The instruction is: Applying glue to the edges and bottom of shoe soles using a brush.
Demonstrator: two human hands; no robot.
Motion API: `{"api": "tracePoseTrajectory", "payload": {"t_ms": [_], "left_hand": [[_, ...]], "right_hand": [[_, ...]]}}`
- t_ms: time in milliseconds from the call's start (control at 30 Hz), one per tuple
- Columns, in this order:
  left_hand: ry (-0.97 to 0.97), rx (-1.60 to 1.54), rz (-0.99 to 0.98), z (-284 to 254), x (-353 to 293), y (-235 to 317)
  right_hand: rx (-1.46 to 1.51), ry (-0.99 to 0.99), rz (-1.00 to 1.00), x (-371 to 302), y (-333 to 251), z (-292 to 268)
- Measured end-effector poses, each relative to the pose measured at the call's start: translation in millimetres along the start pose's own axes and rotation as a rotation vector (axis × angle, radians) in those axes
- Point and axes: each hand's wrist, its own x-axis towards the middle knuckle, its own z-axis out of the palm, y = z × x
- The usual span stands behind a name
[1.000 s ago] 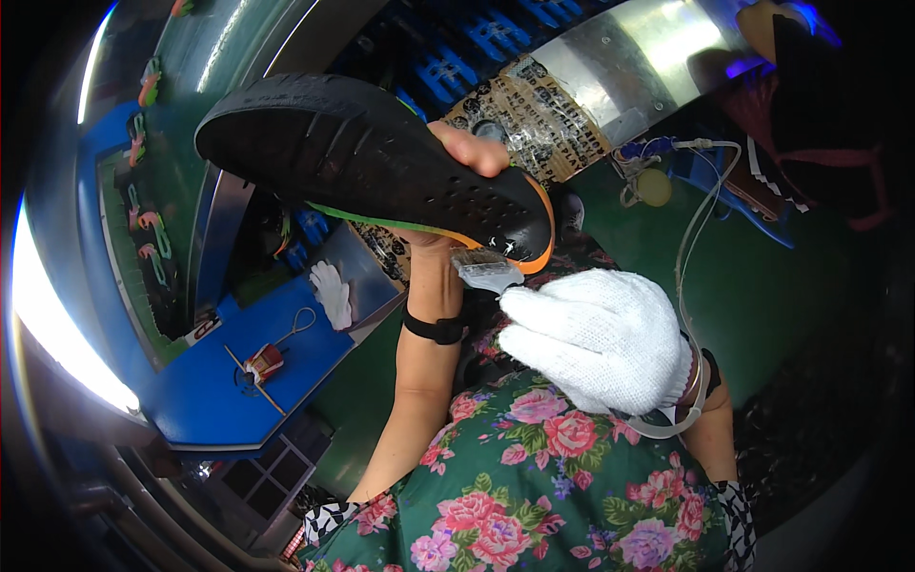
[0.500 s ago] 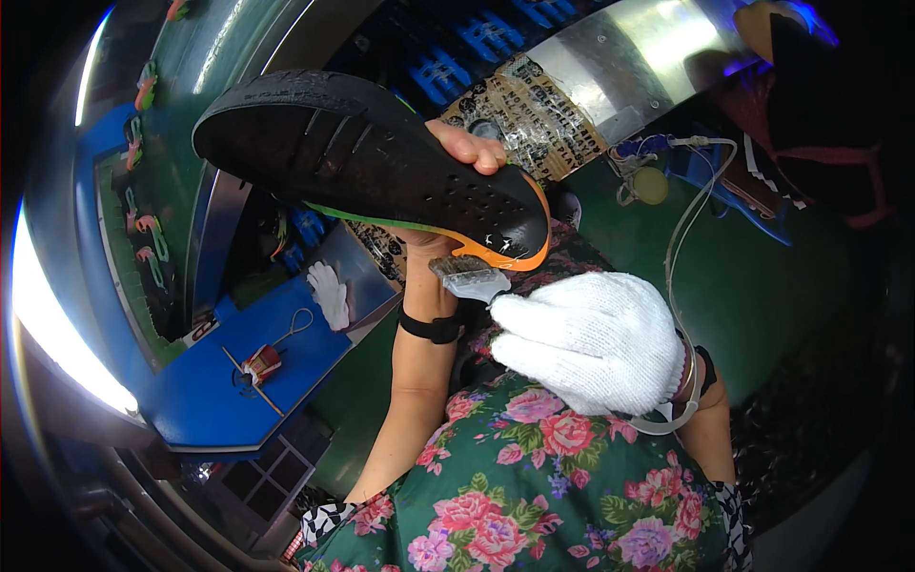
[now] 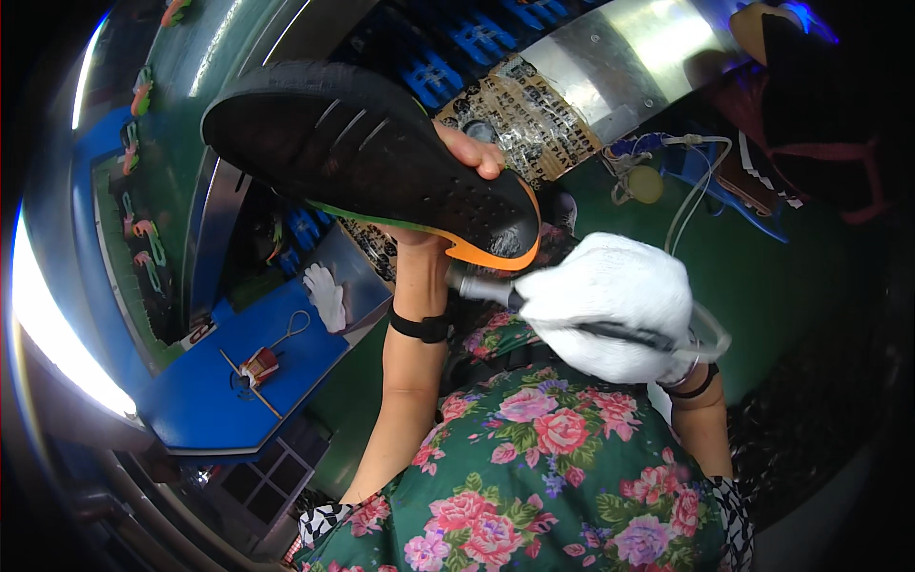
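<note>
A black shoe sole (image 3: 381,157) with an orange and green rim is tilted up in front of me, small holes showing toward its near end. My bare left hand (image 3: 469,153) grips it from behind, fingers curled over its far edge and the palm hidden. My right hand (image 3: 610,305), in a white knitted glove, is closed round the dark handle of a brush (image 3: 484,290). A thin tube runs beside that hand. The brush head is smeared by motion and sits just below the orange rim, apart from it. A wet shine lies on the near end of the sole.
At left a blue table (image 3: 210,400) carries a small red and white container (image 3: 257,365), a stick and a wire loop. A white glove (image 3: 326,297) lies nearby. Beyond are a conveyor (image 3: 105,229) with colourful pieces, taped cardboard (image 3: 534,114) and a metal panel (image 3: 658,48).
My right hand with the brush has shifted up and right and turned, bringing the brush handle into view. The sole has moved slightly left. The shine on its near end has spread.
</note>
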Motion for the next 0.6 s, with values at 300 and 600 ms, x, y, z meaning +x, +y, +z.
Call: {"api": "tracePoseTrajectory", "payload": {"t_ms": [300, 600], "left_hand": [[0.005, 0.005, -0.27, -0.3, 2.4, 5.9], [0.141, -0.211, -0.379, -7.2, 6.6, 0.1]], "right_hand": [[-0.122, -0.08, -0.122, -5.2, 9.1, 3.8], [-0.2, -0.227, -0.182, -6.7, 15.0, -0.1]]}}
